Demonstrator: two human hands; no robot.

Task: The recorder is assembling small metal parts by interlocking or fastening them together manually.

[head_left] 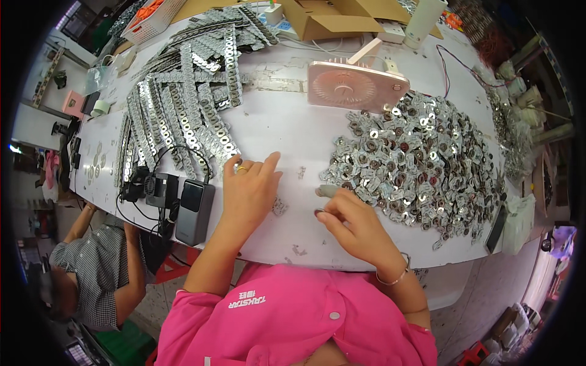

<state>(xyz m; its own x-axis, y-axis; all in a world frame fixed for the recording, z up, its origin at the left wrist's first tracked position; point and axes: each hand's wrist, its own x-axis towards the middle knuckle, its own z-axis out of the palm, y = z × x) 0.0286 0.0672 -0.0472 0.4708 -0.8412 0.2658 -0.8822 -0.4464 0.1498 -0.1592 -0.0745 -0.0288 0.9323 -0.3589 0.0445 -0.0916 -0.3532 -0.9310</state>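
My left hand [249, 192] is over the white table, fingers apart and a ring on one of them. Its index fingertip is close to the lower end of a silver strip [221, 139] with a row of round holes; I cannot tell whether they touch. My right hand [354, 227] is beside the left edge of a heap of small silver metal pieces [421, 161]. A grey finger cover [328, 191] sits on its index finger, which is apart from the thumb. Something dark is at the thumb tip, too small to make out. Beside my left wrist lies a small silver piece [279, 207].
A pink fan [357, 86] stands behind the heap. More strips [210, 43] pile up at the far left. A dark power bank [195, 210] and cables are left of my forearm. An open cardboard box [332, 21] is at the back. Another person [101, 268] sits at left.
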